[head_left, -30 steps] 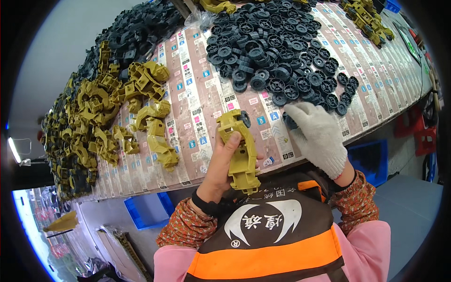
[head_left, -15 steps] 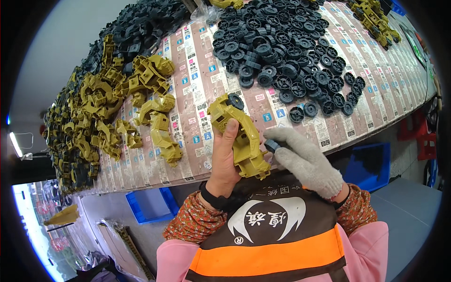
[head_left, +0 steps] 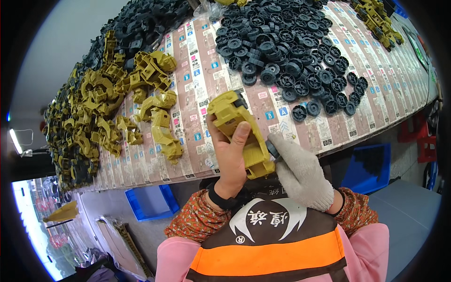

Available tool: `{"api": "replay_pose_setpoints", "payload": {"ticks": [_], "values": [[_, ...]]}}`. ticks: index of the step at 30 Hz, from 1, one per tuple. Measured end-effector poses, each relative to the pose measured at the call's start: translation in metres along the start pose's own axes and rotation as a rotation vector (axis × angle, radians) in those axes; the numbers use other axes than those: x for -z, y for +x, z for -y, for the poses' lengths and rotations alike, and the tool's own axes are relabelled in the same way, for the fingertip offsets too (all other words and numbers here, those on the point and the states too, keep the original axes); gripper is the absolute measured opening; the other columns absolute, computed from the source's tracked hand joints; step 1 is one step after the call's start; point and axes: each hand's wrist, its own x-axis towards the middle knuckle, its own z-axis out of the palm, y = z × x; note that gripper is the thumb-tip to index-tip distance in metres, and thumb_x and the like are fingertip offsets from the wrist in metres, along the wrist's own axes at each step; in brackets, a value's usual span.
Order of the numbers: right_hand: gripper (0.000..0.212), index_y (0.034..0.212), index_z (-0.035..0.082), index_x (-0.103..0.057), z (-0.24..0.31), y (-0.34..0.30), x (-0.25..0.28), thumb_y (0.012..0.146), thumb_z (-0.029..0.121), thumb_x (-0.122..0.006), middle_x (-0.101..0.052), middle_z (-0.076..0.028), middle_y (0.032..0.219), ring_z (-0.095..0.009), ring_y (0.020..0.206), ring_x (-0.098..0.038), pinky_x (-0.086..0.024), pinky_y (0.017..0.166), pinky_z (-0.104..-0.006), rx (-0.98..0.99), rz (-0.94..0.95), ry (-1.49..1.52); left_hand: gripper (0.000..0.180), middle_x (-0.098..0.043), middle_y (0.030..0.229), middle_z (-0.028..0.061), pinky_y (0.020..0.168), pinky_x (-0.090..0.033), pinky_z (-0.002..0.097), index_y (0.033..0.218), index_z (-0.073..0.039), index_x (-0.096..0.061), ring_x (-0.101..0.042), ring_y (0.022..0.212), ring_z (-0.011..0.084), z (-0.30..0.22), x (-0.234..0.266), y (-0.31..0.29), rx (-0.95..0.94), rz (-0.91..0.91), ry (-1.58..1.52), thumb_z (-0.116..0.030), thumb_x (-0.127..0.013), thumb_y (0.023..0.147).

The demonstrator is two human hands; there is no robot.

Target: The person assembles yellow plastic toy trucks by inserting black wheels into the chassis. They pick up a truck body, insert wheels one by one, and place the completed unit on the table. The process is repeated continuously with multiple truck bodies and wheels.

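A yellow plastic toy vehicle body (head_left: 254,151) is tilted over the near table edge. My bare left hand (head_left: 232,157) is closed around its left side, thumb across the top. A dark wheel (head_left: 240,99) sits at the body's far end. My right hand (head_left: 303,176), in a light grey knitted glove, pinches another dark toy wheel (head_left: 272,149) against the body's right side near the close end. The gloved fingers partly cover this wheel, and whether it is seated on an axle cannot be seen.
A heap of dark wheels (head_left: 291,61) spreads across the table (head_left: 202,108) beyond my hands. Yellow body parts (head_left: 101,91) and a dark parts pile (head_left: 136,28) lie to the left. More yellow vehicles (head_left: 377,23) lie far right. Blue bins (head_left: 152,203) (head_left: 366,167) stand below the table edge.
My right hand has brought the wheel against the body's right side. My left hand has turned the body slightly and shifted a little to the right.
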Motion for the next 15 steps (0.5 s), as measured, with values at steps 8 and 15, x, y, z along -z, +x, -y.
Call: {"api": "replay_pose_setpoints", "payload": {"ticks": [8,15], "values": [[0.068,0.145,-0.016,-0.046,0.001,-0.003,-0.002,0.08,-0.001,-0.057,-0.067,-0.035,0.105,-0.053,0.093,-0.069,-0.056,0.082,-0.0552,-0.005,0.05,0.065,0.077,-0.058,0.135,0.0043,0.103,-0.053,0.0335,0.156,-0.013,-0.034,-0.063,0.117,0.0176,0.016,-0.005,-0.008,-0.192,0.038,-0.044,0.0,-0.079,0.095],[0.055,0.138,-0.003,-0.058,0.0,0.016,0.021,0.084,0.007,-0.06,-0.07,-0.031,0.109,-0.047,0.096,-0.072,-0.058,0.086,-0.0512,-0.272,0.235,0.072,0.077,-0.059,0.135,0.0049,0.101,-0.054,0.0331,0.155,-0.012,-0.035,-0.063,0.117,0.0167,0.011,-0.008,0.0,-0.003,0.186,0.136,-0.002,-0.08,0.094]]}}
